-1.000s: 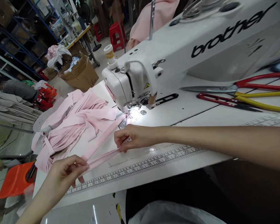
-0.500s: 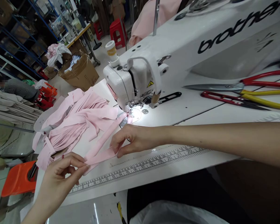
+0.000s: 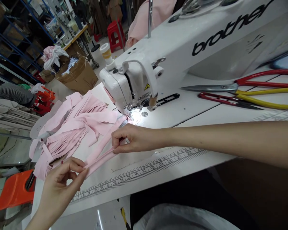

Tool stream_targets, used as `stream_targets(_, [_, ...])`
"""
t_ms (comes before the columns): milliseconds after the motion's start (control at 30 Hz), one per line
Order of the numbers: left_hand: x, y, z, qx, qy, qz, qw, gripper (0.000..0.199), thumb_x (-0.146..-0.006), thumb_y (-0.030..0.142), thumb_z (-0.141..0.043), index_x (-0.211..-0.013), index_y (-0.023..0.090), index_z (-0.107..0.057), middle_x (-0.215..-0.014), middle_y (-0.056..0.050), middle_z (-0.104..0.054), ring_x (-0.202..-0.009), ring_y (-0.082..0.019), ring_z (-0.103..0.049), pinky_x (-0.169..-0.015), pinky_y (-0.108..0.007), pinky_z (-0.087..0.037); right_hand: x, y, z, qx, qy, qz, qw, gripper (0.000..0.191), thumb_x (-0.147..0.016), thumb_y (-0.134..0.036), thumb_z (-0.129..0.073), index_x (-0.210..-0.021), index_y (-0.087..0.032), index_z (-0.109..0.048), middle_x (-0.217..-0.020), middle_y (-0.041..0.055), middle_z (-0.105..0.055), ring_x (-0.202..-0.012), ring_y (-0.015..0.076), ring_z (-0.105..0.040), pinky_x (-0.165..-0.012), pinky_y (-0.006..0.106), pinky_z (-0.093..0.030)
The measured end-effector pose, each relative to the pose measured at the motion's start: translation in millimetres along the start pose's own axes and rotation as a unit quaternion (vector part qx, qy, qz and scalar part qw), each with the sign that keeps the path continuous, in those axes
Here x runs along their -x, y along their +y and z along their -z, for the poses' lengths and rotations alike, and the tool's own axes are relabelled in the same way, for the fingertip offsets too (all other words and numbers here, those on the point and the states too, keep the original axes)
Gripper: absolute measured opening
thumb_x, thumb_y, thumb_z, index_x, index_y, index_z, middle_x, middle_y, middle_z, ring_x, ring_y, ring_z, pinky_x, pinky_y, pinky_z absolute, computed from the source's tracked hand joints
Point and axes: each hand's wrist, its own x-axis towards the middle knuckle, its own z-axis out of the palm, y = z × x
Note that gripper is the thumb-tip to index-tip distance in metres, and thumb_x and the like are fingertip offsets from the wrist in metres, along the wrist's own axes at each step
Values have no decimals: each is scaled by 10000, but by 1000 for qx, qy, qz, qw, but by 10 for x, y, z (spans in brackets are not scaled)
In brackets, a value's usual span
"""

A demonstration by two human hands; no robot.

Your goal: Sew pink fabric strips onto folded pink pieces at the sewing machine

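A pink fabric strip point(image 3: 101, 144) runs from under the needle of a white sewing machine point(image 3: 139, 73) toward me and doubles back at my left hand. My left hand point(image 3: 64, 182) pinches the folded end between thumb and fingers, over the table's front left. Nearer the needle, my right hand point(image 3: 129, 139) is closed on the same strip, thumb below and fingers curled above. Between the hands the strip is stretched fairly straight. Behind them lies a pile of pink fabric pieces point(image 3: 72, 127), partly stacked and fanned.
Scissors point(image 3: 228, 87) with red and yellow handles and a dark red thread snipper point(image 3: 220, 98) lie right of the needle. A ruler scale point(image 3: 144, 172) lines the table's front edge. An orange stool point(image 3: 15, 190) stands left; a cardboard box point(image 3: 83, 75) sits on the floor behind.
My right hand has shifted slightly along the strip and its thumb and fingers are closer together. The strip between my hands looks narrower and straighter. The whole view has moved a little.
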Motion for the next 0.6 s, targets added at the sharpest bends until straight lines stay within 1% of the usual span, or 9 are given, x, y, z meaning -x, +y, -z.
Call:
stream_targets(133, [-34,-5,-24,-10,15,-30,999,70,-777,176,-605,-741,205,-554,-783,8,-557,-577,-79,-504,-414,-152,-416,6,-35,16,3,2,11,1000,135,-766,-125,-590,-665,-129,-500,-680,-14,-555,-636,72,-508,-579,191,-409])
stream_targets(233, [-54,96,-52,-36,9,-87,995,98,-782,128,-587,-805,217,-554,-777,10,-563,-640,-87,-526,-497,-155,-446,75,-75,35,36,5,18,999,52,-788,-111,-570,-822,-128,-534,-734,-8,-556,-657,78,-510,-597,197,-414])
stream_targets(300, [-74,217,-134,-30,-21,-143,989,126,-792,98,-560,-831,216,-544,-750,9,-570,-673,-97,-540,-540,-165,-459,204,-91,17,121,-19,42,992,118,-807,-101,-551,-922,-129,-549,-762,8,-559,-690,98,-504,-617,215,-408])
stream_targets(333, [-95,278,-206,-20,-56,-179,982,138,-795,82,-545,-836,213,-540,-732,10,-575,-673,-98,-547,-550,-169,-464,297,-88,-11,187,-38,62,980,105,-813,-99,-543,-911,-131,-565,-764,18,-560,-704,113,-495,-624,231,-398])
stream_targets(400, [-181,367,-415,-8,-149,-260,954,139,-803,68,-525,-841,201,-540,-681,15,-580,-622,-92,-549,-583,-185,-483,525,-51,-109,318,-76,96,940,76,-824,-109,-526,-785,-132,-588,-754,36,-559,-722,141,-469,-631,265,-374])
stream_targets(467, [-342,369,-688,-24,-218,-347,912,116,-824,88,-499,-875,181,-546,-659,13,-593,-600,-98,-554,-688,-241,-511,768,22,-243,400,-81,100,907,157,-837,-122,-506,-696,-134,-574,-745,39,-553,-699,147,-444,-616,279,-354])
stream_targets(500, [-450,334,-832,-43,-214,-400,890,115,-837,96,-475,-896,164,-548,-675,-2,-608,-613,-111,-563,-741,-287,-512,876,66,-309,416,-71,94,902,159,-844,-124,-496,-708,-130,-576,-747,37,-551,-690,145,-437,-612,277,-351])
stream_targets(533, [-570,278,-971,-71,-184,-452,870,137,-847,89,-447,-923,140,-549,-722,-33,-630,-659,-133,-580,-777,-335,-508,968,109,-366,422,-58,90,900,150,-850,-123,-486,-735,-124,-582,-754,36,-552,-690,143,-437,-611,273,-352])
stream_targets(600, [-821,133,-1202,-141,-88,-542,824,198,-852,47,-398,-979,79,-546,-875,-122,-651,-818,-204,-603,-785,-390,-508,1089,174,-439,426,-31,96,899,156,-862,-125,-471,-763,-119,-592,-760,32,-557,-694,142,-441,-619,270,-356])
